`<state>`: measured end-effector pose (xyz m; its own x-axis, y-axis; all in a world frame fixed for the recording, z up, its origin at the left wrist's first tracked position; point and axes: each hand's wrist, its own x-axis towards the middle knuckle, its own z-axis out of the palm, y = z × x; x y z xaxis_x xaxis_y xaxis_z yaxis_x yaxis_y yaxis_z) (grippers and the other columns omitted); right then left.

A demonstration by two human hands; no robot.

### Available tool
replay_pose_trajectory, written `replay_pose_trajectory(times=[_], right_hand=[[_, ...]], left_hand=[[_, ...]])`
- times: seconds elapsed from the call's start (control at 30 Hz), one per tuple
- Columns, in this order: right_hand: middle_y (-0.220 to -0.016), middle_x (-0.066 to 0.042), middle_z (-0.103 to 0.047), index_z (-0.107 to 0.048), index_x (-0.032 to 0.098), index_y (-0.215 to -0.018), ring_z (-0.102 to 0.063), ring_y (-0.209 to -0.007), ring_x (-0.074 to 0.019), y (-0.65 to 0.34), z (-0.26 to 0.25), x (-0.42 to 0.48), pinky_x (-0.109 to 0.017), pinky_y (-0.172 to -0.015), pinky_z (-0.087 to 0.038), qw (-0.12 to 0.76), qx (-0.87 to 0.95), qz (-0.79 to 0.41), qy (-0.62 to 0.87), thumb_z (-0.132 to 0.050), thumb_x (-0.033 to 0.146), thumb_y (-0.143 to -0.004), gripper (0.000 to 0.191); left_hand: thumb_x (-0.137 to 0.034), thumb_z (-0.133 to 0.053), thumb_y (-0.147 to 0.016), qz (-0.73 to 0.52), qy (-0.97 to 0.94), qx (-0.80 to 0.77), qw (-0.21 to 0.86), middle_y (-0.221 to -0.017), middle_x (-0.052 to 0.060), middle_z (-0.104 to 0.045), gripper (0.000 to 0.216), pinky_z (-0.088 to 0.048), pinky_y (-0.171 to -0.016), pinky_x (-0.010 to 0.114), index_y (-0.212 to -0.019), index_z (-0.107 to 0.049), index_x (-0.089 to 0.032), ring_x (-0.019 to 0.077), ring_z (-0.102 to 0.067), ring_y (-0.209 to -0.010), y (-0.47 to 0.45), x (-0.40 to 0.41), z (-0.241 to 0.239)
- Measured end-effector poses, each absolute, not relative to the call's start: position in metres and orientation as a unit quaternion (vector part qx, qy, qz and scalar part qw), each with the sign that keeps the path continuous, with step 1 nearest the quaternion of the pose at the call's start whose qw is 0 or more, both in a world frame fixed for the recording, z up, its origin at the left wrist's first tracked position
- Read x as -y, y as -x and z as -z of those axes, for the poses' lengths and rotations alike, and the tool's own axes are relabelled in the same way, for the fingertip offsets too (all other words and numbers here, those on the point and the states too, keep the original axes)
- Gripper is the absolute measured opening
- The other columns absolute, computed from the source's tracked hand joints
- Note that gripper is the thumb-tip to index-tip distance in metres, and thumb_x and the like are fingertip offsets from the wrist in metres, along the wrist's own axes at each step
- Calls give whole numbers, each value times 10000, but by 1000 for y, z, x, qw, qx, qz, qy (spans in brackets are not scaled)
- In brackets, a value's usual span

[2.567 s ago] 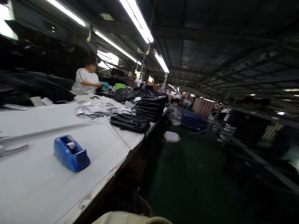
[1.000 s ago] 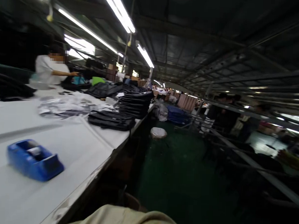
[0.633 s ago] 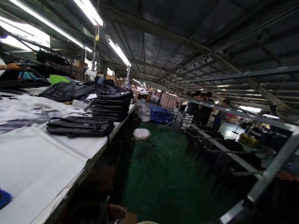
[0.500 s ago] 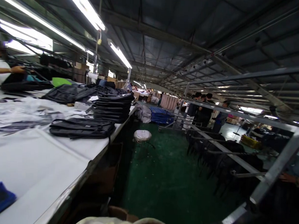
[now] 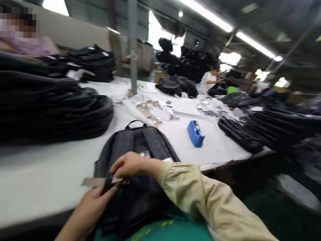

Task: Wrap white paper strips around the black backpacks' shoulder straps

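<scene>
A black backpack (image 5: 162,143) lies on its front at the table's near edge, its shoulder straps (image 5: 122,143) facing up and its top handle pointing away from me. My left hand (image 5: 93,202) is closed at the left side of the backpack, thumb and fingers gripping a dark strap. Just above it my right hand (image 5: 131,164) reaches across with fingers pinched together. A flat beige strip (image 5: 93,182) runs between the hands, its free end sticking out leftward; the right fingertips are on its other end. Blur hides the exact fingertip contact.
A blue tape dispenser (image 5: 195,134) stands on the white table (image 5: 42,179), right of the backpack. Tall stacks of black bags (image 5: 50,106) are at left, more folded black bags (image 5: 255,127) at right. A metal post (image 5: 133,45) rises mid-table. Two people work across the table.
My view has swung left from the aisle to the table in front of me. Both hands and the backpack, out of sight before, now show.
</scene>
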<state>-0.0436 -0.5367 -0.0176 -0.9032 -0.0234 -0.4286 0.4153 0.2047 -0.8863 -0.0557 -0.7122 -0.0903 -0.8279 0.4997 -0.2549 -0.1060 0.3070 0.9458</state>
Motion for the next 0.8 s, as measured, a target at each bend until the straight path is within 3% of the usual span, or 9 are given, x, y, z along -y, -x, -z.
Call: replay_pose_trajectory(times=[0.1, 0.23, 0.4, 0.67, 0.8], right_hand=[[-506, 46, -594, -663, 123, -860, -596, -453, -127, 49, 25, 558, -196, -473, -497, 218, -754, 611, -105, -644, 3, -720, 185], [-532, 39, -604, -670, 122, -854, -595, -461, -110, 44, 23, 554, -180, -473, -489, 186, -750, 624, -116, -623, 52, -734, 147], [-558, 44, -597, -675, 123, -839, -541, -448, -83, 49, 30, 559, -180, -478, -464, 146, -752, 636, -92, -602, 49, -708, 167], [-478, 83, -447, -668, 142, -887, -334, -371, -57, 28, 46, 515, -184, -384, -247, 65, -703, 699, -111, -592, 207, -724, 191], [-498, 74, -450, -675, 140, -873, -335, -422, -62, 7, 54, 484, -194, -433, -249, 39, -742, 655, -134, -602, 242, -697, 217]], left_hand=[[-636, -722, -668, -581, -146, -755, 266, -792, 54, -728, 536, -504, -690, 296, -874, -744, -142, 272, -656, -809, 47, 730, 95], [-574, -642, -767, -582, -152, -747, 281, -687, 27, -668, 451, -432, -563, 260, -858, -702, -137, 209, -599, -639, 40, 721, 91], [-549, -652, -777, -570, -141, -774, 235, -683, 20, -664, 405, -431, -556, 252, -794, -683, -145, 209, -613, -662, 38, 722, 90], [-472, -787, -681, -710, -11, -607, 358, -775, 73, -750, 439, -566, -684, 332, -934, -671, -133, 248, -706, -739, 40, 726, 91], [-476, -798, -668, -706, 2, -614, 352, -770, 87, -755, 435, -577, -666, 340, -892, -679, -123, 256, -714, -729, 40, 725, 92]])
